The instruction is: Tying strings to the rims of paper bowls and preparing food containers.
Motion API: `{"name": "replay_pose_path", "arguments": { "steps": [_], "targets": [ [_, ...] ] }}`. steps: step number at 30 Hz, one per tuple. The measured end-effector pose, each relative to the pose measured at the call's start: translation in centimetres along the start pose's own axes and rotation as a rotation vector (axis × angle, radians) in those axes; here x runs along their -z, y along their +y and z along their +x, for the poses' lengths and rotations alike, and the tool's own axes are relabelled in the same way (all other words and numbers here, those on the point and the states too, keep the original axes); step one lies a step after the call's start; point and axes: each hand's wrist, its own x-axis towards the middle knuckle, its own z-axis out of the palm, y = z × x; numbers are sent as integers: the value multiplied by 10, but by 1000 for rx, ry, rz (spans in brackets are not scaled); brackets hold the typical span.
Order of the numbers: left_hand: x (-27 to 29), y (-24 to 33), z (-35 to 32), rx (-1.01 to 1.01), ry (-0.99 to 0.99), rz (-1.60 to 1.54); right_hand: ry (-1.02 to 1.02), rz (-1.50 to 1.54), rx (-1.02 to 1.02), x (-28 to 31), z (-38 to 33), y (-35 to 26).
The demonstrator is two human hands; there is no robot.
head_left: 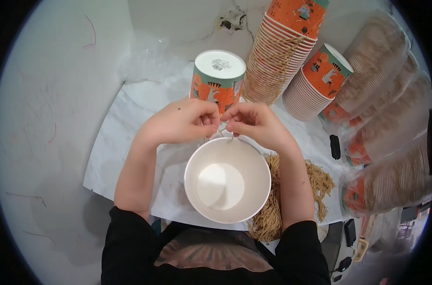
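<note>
- in the head view, an open white tub (256, 183) is set upright near the middle of a white marbled table (123, 137), its pale inside turned up toward the camera.
- the left hand (192, 121) is held over the far rim of the tub, its fingers curled inward and the thumb and forefinger brought together on a thin cord (220, 132).
- the right hand (250, 122) is held just beside it on the right, its fingers likewise curled and closed in a pinch on the cord.
- the cord is stretched between the two hands and hung down at the far rim; how it is looped appears too small to be told for certain.
- just beyond the hands, an upside-down tub (218, 85) is seen, printed in orange and green.
- to the right of that, a tall stack of tubs (275, 59) is placed, with tan strands laid across its side; a shorter stack (307, 97) is set farther right.
- at the far right, plastic-wrapped stacks (375, 59) are lined up, and a small black object (335, 147) is left near them.
- a bundle of tan cords (268, 216) is spread right of the open tub, partly covered by the right forearm.
</note>
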Motion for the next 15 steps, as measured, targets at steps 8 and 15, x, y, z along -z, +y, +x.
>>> {"name": "replay_pose_path", "arguments": {
  "steps": [8,15],
  "targets": [
    [-5,-9,9,-11,132,-56,133,-86,-16,0,1,-2],
    [-12,-27,18,-60,96,-326,90,60,24,-4,1,-8]
  ]
}}
